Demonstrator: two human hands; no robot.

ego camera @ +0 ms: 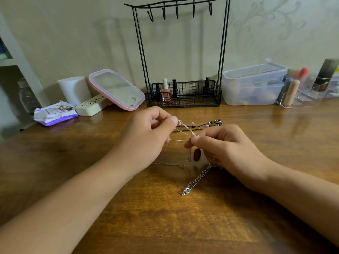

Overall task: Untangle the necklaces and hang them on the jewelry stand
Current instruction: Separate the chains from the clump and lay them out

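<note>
Dim, warm indoor light falls from above, leaving soft glare on the wooden table [183,226] and faint shadows on the wall [73,43]. Wide-angle distortion bends the edges; detail is slightly soft throughout.

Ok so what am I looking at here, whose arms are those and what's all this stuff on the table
One picture, from a camera worn on a person's head, looking down at their own bare arms. No machine. The left hand and right hand each pinch thin pale chains, pulled taut between them above a wooden table. A reddish pendant dangles below. A silver chain trails onto the table, and a dark beaded cord lies behind. The black wire stand at the back has empty hooks. Beside it: a pink mirror and plastic boxes.
</note>
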